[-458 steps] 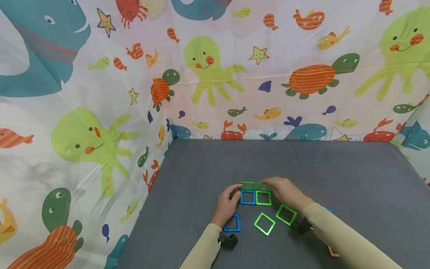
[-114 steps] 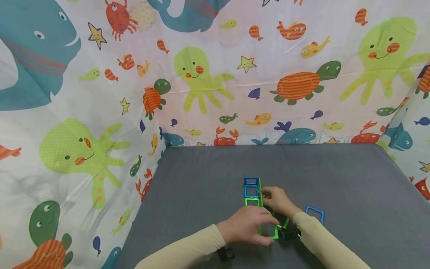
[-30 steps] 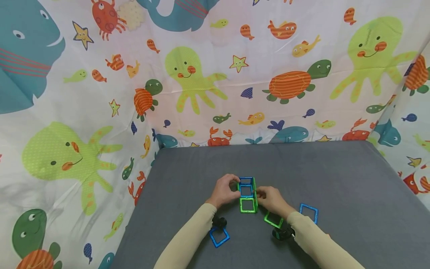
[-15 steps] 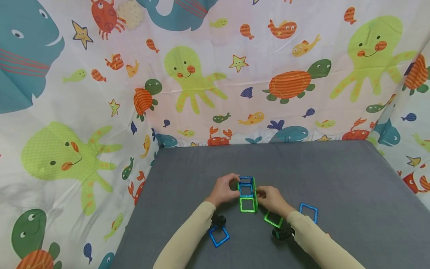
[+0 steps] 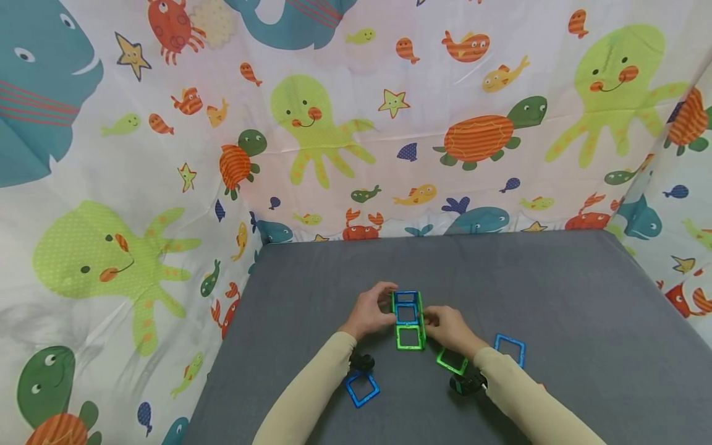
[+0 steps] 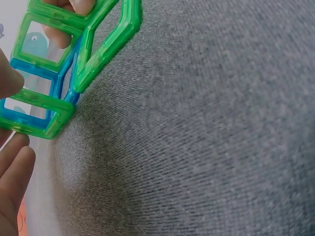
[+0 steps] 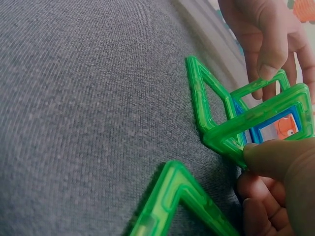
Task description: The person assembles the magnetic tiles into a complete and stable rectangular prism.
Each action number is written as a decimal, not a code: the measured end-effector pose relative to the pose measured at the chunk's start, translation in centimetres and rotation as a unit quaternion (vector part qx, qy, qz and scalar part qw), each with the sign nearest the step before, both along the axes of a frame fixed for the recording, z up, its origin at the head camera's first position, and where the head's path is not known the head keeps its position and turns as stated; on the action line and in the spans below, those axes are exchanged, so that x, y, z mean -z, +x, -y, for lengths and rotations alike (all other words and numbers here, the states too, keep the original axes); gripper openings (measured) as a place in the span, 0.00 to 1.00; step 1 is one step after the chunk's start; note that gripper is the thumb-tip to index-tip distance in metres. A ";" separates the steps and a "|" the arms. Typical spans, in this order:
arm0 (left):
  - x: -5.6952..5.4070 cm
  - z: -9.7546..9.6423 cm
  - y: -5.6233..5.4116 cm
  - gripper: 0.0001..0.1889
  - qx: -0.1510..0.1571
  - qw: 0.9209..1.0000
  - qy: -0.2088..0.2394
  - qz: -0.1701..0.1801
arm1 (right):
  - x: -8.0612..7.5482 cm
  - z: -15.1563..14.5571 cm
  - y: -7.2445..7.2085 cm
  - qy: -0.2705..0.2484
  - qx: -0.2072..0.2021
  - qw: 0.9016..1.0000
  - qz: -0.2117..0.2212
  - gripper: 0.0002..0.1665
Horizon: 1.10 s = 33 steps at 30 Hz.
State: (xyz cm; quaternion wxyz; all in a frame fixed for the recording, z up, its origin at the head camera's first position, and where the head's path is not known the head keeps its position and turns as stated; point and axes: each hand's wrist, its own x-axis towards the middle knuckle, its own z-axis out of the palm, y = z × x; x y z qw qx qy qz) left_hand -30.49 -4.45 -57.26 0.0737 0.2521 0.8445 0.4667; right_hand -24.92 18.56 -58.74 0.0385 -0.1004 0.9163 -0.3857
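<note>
One part-built tile structure is standing on the grey table. Your left hand is pinching the green left wall, thumb and fingers partly spread; your right hand is gripping the green right wall, fingers curled close. You are apparently squaring both upright walls against the flat tiles. The next move is probably calling for an even release without tipping either wall, then a loose piece: a green tile is lying beside your right wrist, a blue tile near your left wrist, a second blue tile farther right
</note>
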 end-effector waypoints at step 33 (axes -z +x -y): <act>-1.3 -2.8 -0.7 0.12 -0.175 0.983 -0.048 -0.016 | 0.0 0.0 0.1 -0.007 0.011 1.000 0.007 0.14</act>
